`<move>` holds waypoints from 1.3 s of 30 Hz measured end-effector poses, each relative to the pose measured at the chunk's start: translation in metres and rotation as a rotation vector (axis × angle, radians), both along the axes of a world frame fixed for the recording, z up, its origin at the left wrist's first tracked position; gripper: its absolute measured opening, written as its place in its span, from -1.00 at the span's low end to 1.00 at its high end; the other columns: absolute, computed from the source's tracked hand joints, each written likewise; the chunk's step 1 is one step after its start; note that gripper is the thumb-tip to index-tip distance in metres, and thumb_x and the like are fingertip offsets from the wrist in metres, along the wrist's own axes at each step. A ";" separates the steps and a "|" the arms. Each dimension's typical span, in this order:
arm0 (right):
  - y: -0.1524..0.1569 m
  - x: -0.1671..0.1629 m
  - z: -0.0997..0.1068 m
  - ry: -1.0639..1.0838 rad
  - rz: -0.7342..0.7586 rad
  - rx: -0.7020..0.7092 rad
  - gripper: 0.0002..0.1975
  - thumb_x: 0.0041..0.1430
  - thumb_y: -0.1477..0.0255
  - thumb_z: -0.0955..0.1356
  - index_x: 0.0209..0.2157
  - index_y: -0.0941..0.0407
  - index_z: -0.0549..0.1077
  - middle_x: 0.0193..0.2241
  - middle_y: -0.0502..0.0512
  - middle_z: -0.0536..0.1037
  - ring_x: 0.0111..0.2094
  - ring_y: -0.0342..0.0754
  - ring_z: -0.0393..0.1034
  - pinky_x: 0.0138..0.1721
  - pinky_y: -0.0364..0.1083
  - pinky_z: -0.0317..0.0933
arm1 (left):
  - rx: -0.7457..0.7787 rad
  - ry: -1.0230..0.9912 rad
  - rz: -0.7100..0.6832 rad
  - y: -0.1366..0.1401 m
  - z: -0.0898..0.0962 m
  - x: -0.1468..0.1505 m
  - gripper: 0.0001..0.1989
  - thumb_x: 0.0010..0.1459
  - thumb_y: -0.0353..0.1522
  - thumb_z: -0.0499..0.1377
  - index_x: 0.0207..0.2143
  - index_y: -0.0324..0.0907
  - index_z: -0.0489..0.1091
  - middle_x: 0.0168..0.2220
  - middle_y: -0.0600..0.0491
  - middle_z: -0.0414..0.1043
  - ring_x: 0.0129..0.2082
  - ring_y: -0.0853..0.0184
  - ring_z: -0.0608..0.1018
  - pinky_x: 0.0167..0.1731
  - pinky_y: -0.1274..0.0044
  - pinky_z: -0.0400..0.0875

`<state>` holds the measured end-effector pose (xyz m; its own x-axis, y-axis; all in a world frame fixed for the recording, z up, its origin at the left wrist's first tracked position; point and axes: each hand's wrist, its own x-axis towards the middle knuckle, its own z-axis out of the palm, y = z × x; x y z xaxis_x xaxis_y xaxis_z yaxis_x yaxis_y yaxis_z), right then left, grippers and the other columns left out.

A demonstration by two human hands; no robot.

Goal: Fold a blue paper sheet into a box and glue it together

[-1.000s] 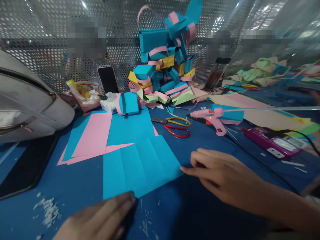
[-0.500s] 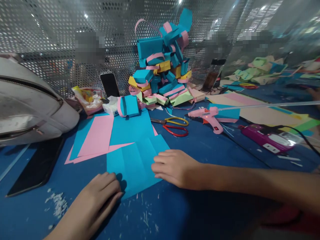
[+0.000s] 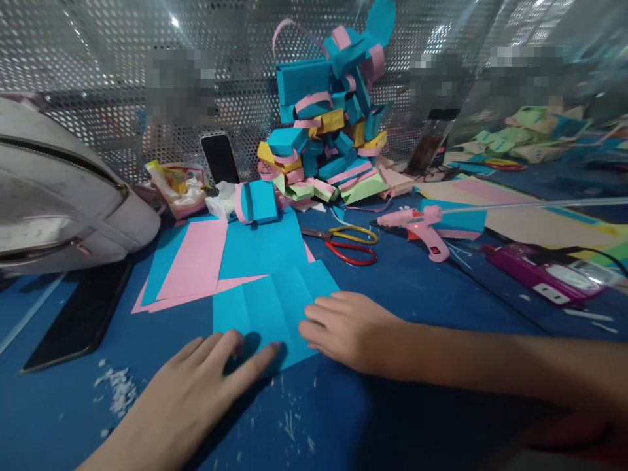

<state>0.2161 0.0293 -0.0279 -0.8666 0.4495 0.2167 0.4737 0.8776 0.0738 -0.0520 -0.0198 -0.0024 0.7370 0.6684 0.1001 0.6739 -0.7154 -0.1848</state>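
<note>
Sitting just this side of the scissors (image 3: 328,236), the creased blue sheet (image 3: 262,311) is overlapped by an open left hand (image 3: 196,386) and a curled right hand (image 3: 353,330) (can't be told if pinching), so it could get skewed if pushed unevenly.

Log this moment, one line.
left hand: at creased blue sheet, near edge; right hand: over sheet's right side; scissors: beyond; glue gun: farther right

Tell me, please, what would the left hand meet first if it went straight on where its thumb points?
Most likely the right hand, just across the creased sheet from the left hand. Height above the sheet is hard to judge, so it might brush the paper first.
</note>
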 end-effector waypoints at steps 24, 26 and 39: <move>-0.022 0.072 0.008 -0.030 -0.026 0.025 -0.41 0.09 0.72 0.22 0.13 0.03 0.35 -0.32 0.11 0.36 -0.40 -0.06 0.09 -0.40 -0.08 -0.08 | -0.006 0.221 -0.050 -0.009 0.001 0.008 -0.12 0.10 -0.63 0.08 0.34 0.19 -0.15 0.02 -0.04 0.41 -0.20 0.13 0.53 -0.30 0.32 0.47; -0.024 0.080 0.008 -0.026 -0.089 0.001 -0.36 0.03 0.75 0.21 0.13 0.02 0.35 -0.33 0.11 0.35 -0.40 -0.06 0.10 -0.40 -0.09 -0.08 | 0.002 0.223 -0.053 -0.009 0.001 0.009 -0.13 0.11 -0.63 0.07 0.34 0.18 -0.16 0.01 -0.05 0.41 -0.21 0.13 0.53 -0.30 0.32 0.48; -0.025 0.067 0.042 0.059 -0.182 -0.228 -0.83 0.29 0.45 0.27 -0.22 0.07 0.51 -0.18 0.09 0.45 -0.19 -0.04 0.31 -0.25 -0.09 0.14 | -0.263 -0.088 0.062 -0.020 0.009 -0.027 -0.51 0.28 -0.45 -0.04 0.20 0.14 0.18 0.08 -0.01 0.33 -0.08 0.20 0.50 -0.18 0.43 0.45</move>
